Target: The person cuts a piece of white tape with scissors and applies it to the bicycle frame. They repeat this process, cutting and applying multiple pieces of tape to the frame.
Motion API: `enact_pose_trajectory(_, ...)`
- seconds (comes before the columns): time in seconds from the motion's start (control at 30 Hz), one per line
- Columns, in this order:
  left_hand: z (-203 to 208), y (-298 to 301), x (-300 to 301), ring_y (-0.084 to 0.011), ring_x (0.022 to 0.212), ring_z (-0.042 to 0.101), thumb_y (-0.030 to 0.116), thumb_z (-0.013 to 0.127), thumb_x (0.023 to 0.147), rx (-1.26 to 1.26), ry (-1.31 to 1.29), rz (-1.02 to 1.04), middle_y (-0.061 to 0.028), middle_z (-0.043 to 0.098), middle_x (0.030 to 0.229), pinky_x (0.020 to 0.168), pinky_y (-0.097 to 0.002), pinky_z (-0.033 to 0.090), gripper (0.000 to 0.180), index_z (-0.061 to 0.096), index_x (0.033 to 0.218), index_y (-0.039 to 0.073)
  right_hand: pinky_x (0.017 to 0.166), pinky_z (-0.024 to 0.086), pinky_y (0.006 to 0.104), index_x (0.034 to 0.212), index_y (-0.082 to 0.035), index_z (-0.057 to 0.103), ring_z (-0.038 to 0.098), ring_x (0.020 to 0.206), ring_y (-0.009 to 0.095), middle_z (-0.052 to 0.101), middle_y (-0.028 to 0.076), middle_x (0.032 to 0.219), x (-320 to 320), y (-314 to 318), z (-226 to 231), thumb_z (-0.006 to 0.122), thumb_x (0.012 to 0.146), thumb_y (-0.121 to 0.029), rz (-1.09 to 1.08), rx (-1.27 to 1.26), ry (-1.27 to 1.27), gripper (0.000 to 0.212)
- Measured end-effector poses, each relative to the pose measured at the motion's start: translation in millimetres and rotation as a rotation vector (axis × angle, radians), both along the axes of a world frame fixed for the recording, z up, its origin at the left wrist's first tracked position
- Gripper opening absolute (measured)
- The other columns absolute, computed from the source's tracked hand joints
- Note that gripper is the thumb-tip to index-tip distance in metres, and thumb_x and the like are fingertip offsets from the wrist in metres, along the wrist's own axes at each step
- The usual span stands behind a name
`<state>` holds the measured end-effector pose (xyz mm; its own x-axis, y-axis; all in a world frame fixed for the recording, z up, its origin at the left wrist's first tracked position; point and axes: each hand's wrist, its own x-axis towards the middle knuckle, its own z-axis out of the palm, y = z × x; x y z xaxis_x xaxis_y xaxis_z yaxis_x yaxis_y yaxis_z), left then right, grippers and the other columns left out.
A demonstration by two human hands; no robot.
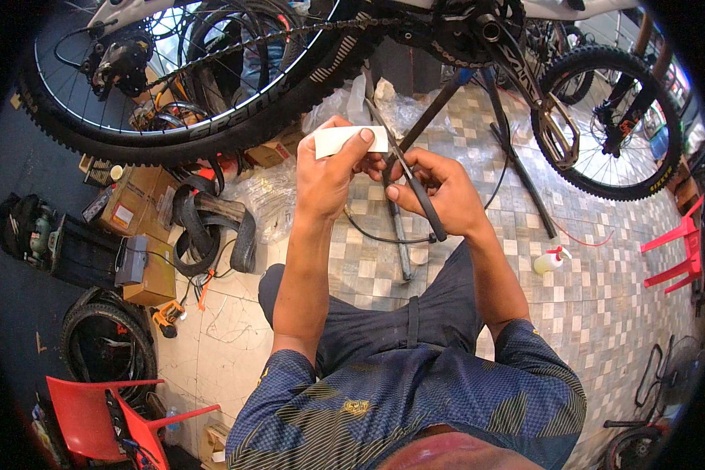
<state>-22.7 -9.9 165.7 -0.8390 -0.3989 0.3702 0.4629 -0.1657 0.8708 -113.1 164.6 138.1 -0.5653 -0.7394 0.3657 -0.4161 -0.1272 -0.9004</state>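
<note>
The work looks under way and unfinished, the white rectangular piece (333, 142) being pinched in the left hand (319, 178) with the black-handled tool (426, 207) grasped by the right hand (449, 193) near its right end, though I cannot tell how much is already done.

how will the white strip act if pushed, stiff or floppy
The white strip lies flat in the left hand without visible droop, so it may be slightly stiff. It looks small and thin, so it is probably light and likely to bend under firm pressure.
</note>
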Motion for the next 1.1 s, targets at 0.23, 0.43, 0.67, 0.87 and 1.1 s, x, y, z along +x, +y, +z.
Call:
enact_pose_trajectory(0.23,-3.0,0.6,-0.6,-0.02,0.064,0.069,0.014,0.07,0.094,-0.004,-0.015,0.017,-0.0131,0.069,0.079,0.053,-0.0304,0.057,0.017,0.059,0.093,0.002,0.053,0.029,0.0237,0.097,-0.003,0.068,0.038,0.058,0.003,0.048,-0.006,0.062,-0.6,-0.4,-3.3,0.083,0.082,-0.025,0.014,-0.016,-0.02,0.031)
enact_pose_trajectory(0.43,-1.8,1.6,1.8,-0.0165,0.066,0.07,0.013,0.07,0.095,0.021,-0.001,-0.006,-0.0117,0.07,0.08,0.055,-0.0282,0.057,0.015,0.063,0.091,0.0,0.054,0.031,0.0225,0.098,-0.003,0.068,0.041,0.059,0.003,0.052,-0.006,0.064,2.9,-0.1,-1.3,0.083,0.082,-0.027,0.021,-0.016,-0.062,0.033)
enact_pose_trajectory(0.67,-3.6,0.7,2.6,-0.0166,0.066,0.07,0.014,0.07,0.095,0.03,0.003,-0.013,-0.0115,0.07,0.079,0.055,-0.0282,0.057,0.016,0.063,0.092,0.0,0.054,0.031,0.0227,0.099,-0.003,0.069,0.041,0.059,0.003,0.053,-0.005,0.064,4.4,0.6,-0.2,0.083,0.082,-0.028,0.013,0.007,-0.036,0.033)
enact_pose_trajectory(0.87,-6.0,1.8,4.1,-0.0207,0.065,0.069,0.016,0.071,0.094,0.042,-0.047,0.022,-0.012,0.068,0.079,0.054,-0.0308,0.055,0.019,0.062,0.097,0.0,0.055,0.03,0.019,0.101,-0.005,0.067,0.041,0.059,0.0,0.054,-0.01,0.067,5.9,3.2,2.4,0.082,0.086,-0.022,0.027,0.048,0.003,0.027)
enact_pose_trajectory(1.1,-4.5,-6.3,9.7,-0.0199,0.067,0.069,0.015,0.071,0.094,0.106,0.005,0.1,-0.0127,0.069,0.082,0.053,-0.0309,0.056,0.019,0.063,0.097,-0.001,0.056,0.031,0.0201,0.102,-0.006,0.067,0.042,0.061,0.001,0.051,-0.009,0.067,8.8,10.6,-1.3,0.083,0.085,-0.024,0.023,0.145,0.058,0.03)
